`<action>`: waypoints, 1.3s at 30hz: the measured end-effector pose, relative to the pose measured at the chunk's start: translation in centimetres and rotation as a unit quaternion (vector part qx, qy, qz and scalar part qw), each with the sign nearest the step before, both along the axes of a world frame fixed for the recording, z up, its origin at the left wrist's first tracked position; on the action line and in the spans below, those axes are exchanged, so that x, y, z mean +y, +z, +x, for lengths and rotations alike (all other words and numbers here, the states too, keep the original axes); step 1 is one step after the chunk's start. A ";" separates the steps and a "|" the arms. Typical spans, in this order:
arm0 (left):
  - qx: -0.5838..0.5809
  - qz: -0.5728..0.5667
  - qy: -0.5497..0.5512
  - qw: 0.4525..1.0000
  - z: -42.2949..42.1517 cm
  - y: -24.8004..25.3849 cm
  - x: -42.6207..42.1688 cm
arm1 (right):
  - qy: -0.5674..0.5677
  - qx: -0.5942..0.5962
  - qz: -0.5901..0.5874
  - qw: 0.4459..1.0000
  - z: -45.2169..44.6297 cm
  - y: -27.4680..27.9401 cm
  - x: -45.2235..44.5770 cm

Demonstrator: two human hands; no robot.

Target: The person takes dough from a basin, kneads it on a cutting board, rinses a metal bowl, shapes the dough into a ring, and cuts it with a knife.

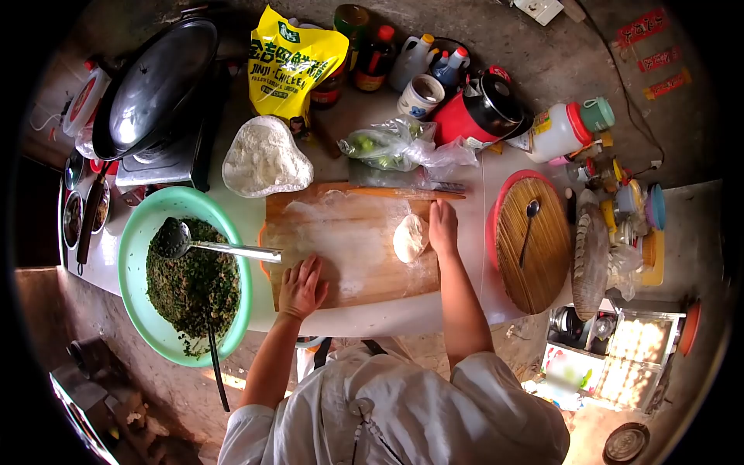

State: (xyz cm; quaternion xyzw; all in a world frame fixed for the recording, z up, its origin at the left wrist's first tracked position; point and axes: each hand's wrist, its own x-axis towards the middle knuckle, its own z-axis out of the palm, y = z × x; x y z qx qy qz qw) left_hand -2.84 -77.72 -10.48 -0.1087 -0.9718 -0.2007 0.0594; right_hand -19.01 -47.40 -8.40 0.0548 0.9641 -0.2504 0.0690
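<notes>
Lying wide-spread on the board [349,267]'s near left corner, the left hand [301,290] neighbours a jutting ladle [232,249]; the right hand [444,228] (grip: can't tell) flanks dough [410,238].

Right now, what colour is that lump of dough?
The dough is creamy white, shown in the head view.

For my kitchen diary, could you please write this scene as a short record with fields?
Left hand: spread on the brown rectangular wooden board, near its left edge
Right hand: at the board's right edge, beside a pale round dough lump
Board's far edge: thin brown wooden stick
Left side: mint-green round bowl, holding chopped green mixture and a long-handled metal ladle
Beyond board: heaped white powder
Right side: round brown slatted disc with a small metal spoon
</notes>
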 end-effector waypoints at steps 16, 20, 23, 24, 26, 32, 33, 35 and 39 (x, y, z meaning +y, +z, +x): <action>-0.005 0.021 0.000 1.000 0.1 -0.2 -0.2 | 0.197 0.318 0.049 0.926 6.4 2.7 -5.4; 0.010 -0.003 0.006 1.000 0.0 0.0 -0.1 | 0.189 0.242 0.035 0.951 6.2 2.5 -5.2; 0.011 0.007 0.001 1.000 0.0 -0.2 -0.2 | 0.086 0.199 -0.031 0.976 4.5 2.2 -5.8; 0.016 0.010 0.000 1.000 0.0 -0.1 -0.2 | 0.095 0.233 -0.012 0.968 3.7 1.8 -6.7; 0.022 0.014 -0.001 1.000 -0.1 -0.1 -0.1 | 0.140 0.210 0.025 0.967 3.5 0.2 -8.0; 0.013 0.009 0.000 1.000 0.1 -0.3 -0.2 | 0.110 0.238 0.043 0.964 4.9 -1.1 -4.8; 0.010 0.011 0.001 1.000 0.0 -0.2 -0.1 | 0.108 0.239 0.044 0.964 5.9 -1.1 -4.5; 0.009 0.015 -0.001 1.000 0.1 -0.1 -0.4 | 0.043 0.206 0.050 0.976 8.3 -1.2 -4.3; 0.016 0.030 -0.003 0.999 0.1 -0.6 -0.4 | 0.065 0.189 0.078 0.977 12.2 -0.1 -7.8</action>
